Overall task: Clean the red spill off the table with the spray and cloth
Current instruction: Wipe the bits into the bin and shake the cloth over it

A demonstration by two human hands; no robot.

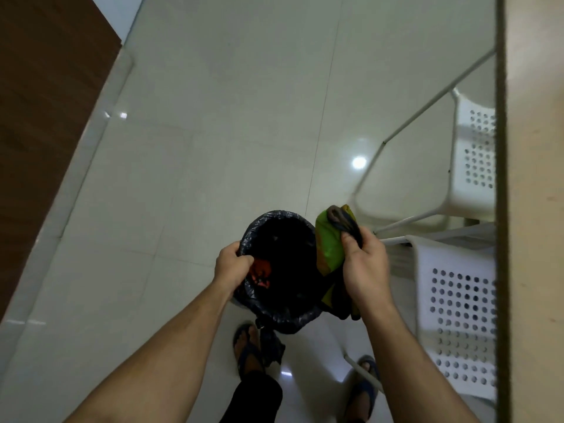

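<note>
I pinch the bin liner rim with my left hand; something red lies inside, just beside that grip. My right hand clutches the green cloth right of the bin. I'd hold the rim wide, dropping cleanly.

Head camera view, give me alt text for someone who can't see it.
A person's left hand holds the rim of a black-lined bin with something red inside, while the right hand grips a green cloth beside it, above a pale tiled floor.
</note>
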